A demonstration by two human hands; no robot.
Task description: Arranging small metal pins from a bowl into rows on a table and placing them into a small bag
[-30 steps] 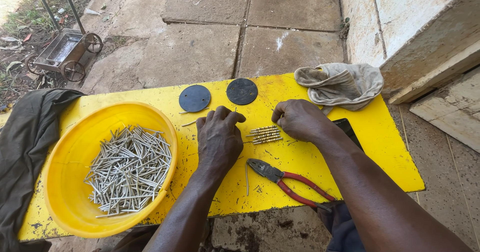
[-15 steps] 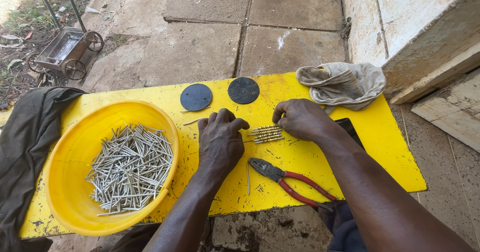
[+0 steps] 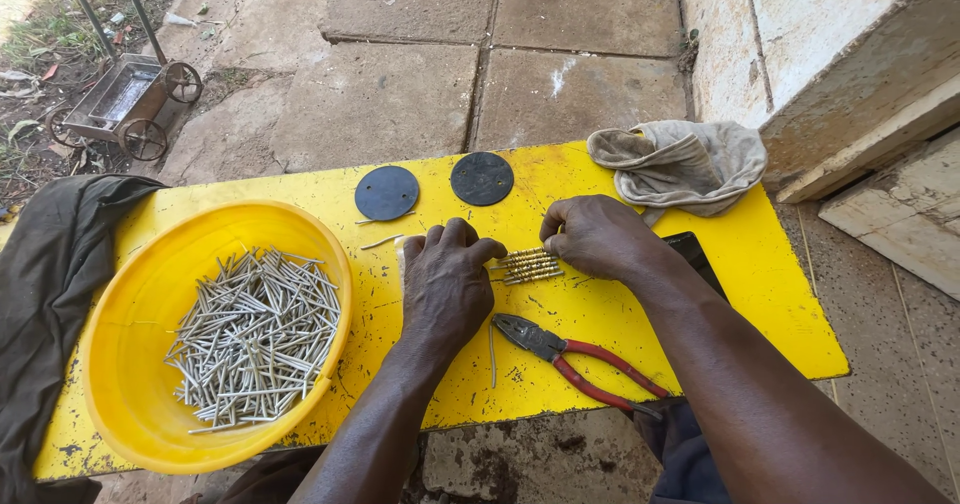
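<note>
Both hands — left hand [image 3: 447,284], right hand [image 3: 598,239] — pinch the nail bundle [image 3: 527,265] in their grip.

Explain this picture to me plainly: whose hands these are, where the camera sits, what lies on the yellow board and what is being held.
There is no machine here: a person works with two bare hands, and the single camera sits on that person's head, looking down. The left hand and the right hand meet over a small bundle of brass-coloured pins, each gripping one end of it. Everything rests on a scuffed yellow board. On it, at the left, a yellow bowl holds a heap of grey nails. Two dark round discs lie at the far edge, a crumpled grey cloth at the right, and red-handled pliers near the wrists. A dark cloth hangs over the board's left end.
</note>
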